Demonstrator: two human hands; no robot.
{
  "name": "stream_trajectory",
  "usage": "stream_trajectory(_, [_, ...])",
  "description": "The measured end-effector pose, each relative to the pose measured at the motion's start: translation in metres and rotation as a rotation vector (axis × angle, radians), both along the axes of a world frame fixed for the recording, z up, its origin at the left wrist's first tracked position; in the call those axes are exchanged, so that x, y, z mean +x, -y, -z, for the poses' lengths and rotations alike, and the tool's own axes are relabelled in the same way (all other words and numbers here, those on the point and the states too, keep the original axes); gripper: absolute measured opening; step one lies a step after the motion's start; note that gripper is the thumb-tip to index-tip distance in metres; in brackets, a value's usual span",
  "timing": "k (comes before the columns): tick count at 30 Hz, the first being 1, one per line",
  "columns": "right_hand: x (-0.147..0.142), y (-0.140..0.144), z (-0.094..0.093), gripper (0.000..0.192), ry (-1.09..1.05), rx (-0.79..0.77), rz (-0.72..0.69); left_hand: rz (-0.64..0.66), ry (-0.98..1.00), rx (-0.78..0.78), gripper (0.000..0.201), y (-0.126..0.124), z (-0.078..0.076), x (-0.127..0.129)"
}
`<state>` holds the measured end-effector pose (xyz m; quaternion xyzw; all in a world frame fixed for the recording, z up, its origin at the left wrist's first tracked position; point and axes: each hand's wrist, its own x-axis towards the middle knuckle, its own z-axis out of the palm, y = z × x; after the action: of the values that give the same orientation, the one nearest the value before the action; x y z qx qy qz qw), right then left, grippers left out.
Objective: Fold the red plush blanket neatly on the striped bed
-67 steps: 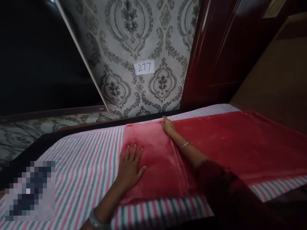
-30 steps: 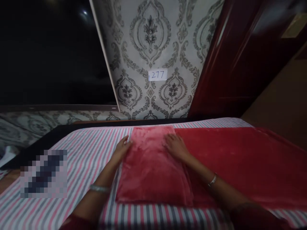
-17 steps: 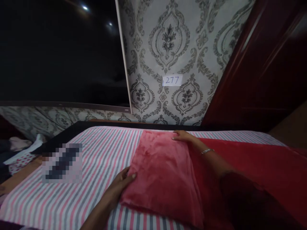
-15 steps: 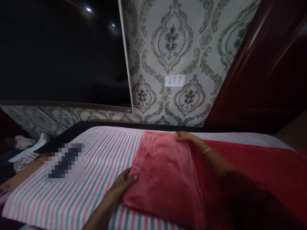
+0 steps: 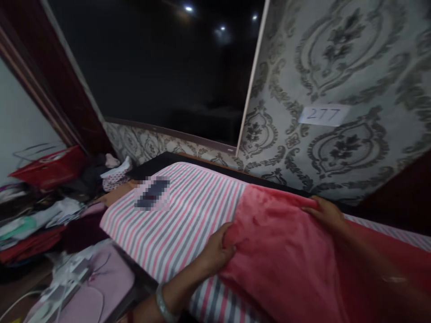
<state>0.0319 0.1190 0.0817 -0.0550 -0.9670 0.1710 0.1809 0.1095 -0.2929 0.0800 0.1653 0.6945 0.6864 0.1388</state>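
Observation:
A folded pink-red plush cloth [image 5: 283, 251] lies on a bed covered by a pink, grey and white striped sheet [image 5: 182, 215]. My left hand [image 5: 217, 249] grips the cloth's near left corner, fingers curled around its edge. My right hand [image 5: 321, 211] holds the far edge of the fold, close to the wall. A darker red part of the same cloth [image 5: 387, 269] spreads out to the right under my right forearm.
Patterned wallpaper with a paper label reading 277 [image 5: 323, 114] is behind the bed, beside a large dark panel [image 5: 161, 67]. A blurred object [image 5: 152, 193] lies on the sheet. Left of the bed are piled clothes [image 5: 40, 220], a red box [image 5: 50, 166] and pink items [image 5: 97, 287].
The view has swung left, showing the clutter beside the bed. My left hand went from lying flat on the cloth to gripping its near left corner; my right hand stayed on the far edge.

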Motion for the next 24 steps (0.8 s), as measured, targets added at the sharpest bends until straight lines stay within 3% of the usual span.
stream_trajectory(2, [-0.002, -0.003, -0.019, 0.033, -0.009, -0.082, 0.022, 0.025, -0.03, 0.025, 0.055, 0.007, -0.013, -0.002])
stream_trajectory(5, [-0.015, 0.008, -0.062, 0.027, -0.036, -0.145, 0.037, -0.006, -0.094, 0.078, 0.051, 0.03, -0.041, -0.007])
stream_trajectory(8, [-0.043, 0.045, -0.101, 0.027, -0.107, -0.158, -0.014, -0.115, -0.137, 0.078, 0.055, 0.073, -0.07, -0.02])
stream_trajectory(10, [-0.067, 0.086, -0.112, 0.027, -0.129, -0.157, -0.091, -0.203, -0.132, 0.046, 0.061, 0.108, -0.08, -0.032])
stream_trajectory(13, [-0.102, 0.156, -0.095, 0.023, -0.061, -0.132, -0.162, -0.323, -0.06, -0.011, 0.064, 0.158, -0.067, -0.052])
stream_trajectory(17, [-0.127, 0.218, -0.033, 0.018, 0.199, 0.007, -0.158, -0.525, 0.009, -0.23, 0.051, 0.194, -0.02, -0.066])
stream_trajectory(20, [-0.136, 0.223, 0.001, 0.024, 0.29, 0.005, -0.154, -0.536, 0.01, -0.271, 0.048, 0.198, 0.004, -0.068])
stream_trajectory(24, [-0.142, 0.198, 0.009, 0.034, 0.309, -0.128, -0.226, -0.537, -0.014, -0.244, 0.053, 0.194, 0.008, -0.068])
